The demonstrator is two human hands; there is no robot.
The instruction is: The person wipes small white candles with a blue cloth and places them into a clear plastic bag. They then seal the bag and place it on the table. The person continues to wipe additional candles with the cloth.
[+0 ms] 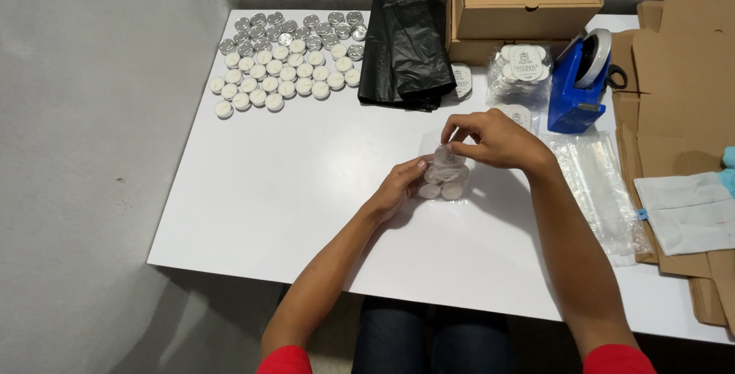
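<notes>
Both hands meet at mid-worktop [306,190] on a small clear plastic bag [444,179] of white tealight candles. Left hand [398,186] pinches its left edge; right hand [490,138] grips its top, fingers curled. It stands upright, mouth upward. Beyond: loose tealights [283,64] in rows, a black plastic bag [402,48], cardboard boxes [528,6] holding filled packs, a blue tape dispenser [582,83].
</notes>
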